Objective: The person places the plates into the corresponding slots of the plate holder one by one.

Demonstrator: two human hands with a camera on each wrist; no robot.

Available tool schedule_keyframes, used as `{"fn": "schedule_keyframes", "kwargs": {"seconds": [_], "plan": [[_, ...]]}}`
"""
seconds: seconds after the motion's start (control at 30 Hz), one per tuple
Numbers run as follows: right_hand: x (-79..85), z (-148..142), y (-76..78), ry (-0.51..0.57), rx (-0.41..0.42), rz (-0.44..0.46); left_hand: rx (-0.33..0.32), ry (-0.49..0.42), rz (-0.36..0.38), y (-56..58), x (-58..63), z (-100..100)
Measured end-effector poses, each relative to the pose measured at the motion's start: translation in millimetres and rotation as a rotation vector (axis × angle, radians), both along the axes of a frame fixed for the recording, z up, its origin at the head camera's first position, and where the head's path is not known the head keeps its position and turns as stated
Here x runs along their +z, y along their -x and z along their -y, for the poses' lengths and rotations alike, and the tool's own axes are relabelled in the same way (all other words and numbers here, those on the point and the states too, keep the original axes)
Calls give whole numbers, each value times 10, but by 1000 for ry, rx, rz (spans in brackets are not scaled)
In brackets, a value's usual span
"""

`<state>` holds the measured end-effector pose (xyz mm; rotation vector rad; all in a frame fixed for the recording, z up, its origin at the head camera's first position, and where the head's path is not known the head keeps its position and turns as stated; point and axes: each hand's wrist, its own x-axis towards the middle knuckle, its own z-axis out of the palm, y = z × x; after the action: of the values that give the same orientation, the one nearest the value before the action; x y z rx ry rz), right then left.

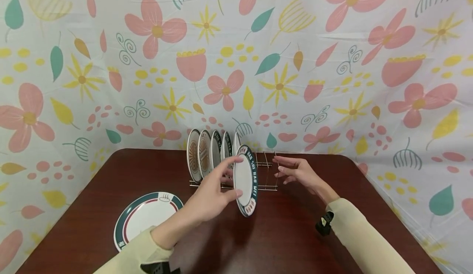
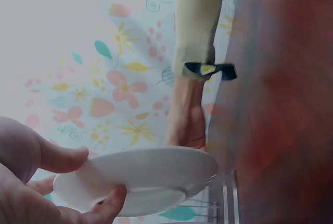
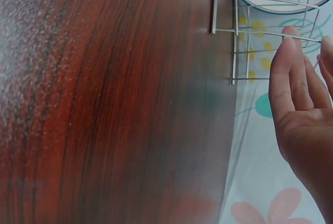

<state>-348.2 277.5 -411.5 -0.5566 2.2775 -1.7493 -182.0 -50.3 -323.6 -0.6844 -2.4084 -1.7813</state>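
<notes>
My left hand (image 1: 210,194) grips a white plate (image 1: 244,179) with a dark green lettered rim, thumb on one side and fingers at the edge. The plate stands nearly on edge in the air, in front of a wire plate rack (image 1: 269,189). From the left wrist view, the held plate's plain white underside (image 2: 151,169) faces the camera. At the rack's right end, my right hand (image 1: 301,175) pinches the end wire between thumb and fingers; the right wrist view shows the fingertips (image 3: 289,41) at that wire. Several plates (image 1: 193,155) stand upright in the rack's left part.
Another green-rimmed plate (image 1: 148,216) lies flat on the dark red-brown table (image 1: 288,233), at the left under my left forearm. A flower-patterned cloth (image 1: 229,60) hangs behind the table's back edge, close to the rack.
</notes>
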Motion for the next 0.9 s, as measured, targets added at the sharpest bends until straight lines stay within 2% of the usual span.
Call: {"fn": "schedule_keyframes", "kwargs": {"seconds": [0.13,0.37,0.57,0.73,0.9], "plan": [[-19,-4,7,1,-5,-1,42,52,-39,137,95,-87],[-20,-4,8,-2,1,-5,124,171,-26,341,178,-234],[-21,-7,-1,7,8,-2,150,240,3,541,136,-415],[-26,-14,-7,18,1,8,173,323,-1,677,79,-593],[-16,-17,-10,11,2,5,203,416,6,811,82,-777]]}}
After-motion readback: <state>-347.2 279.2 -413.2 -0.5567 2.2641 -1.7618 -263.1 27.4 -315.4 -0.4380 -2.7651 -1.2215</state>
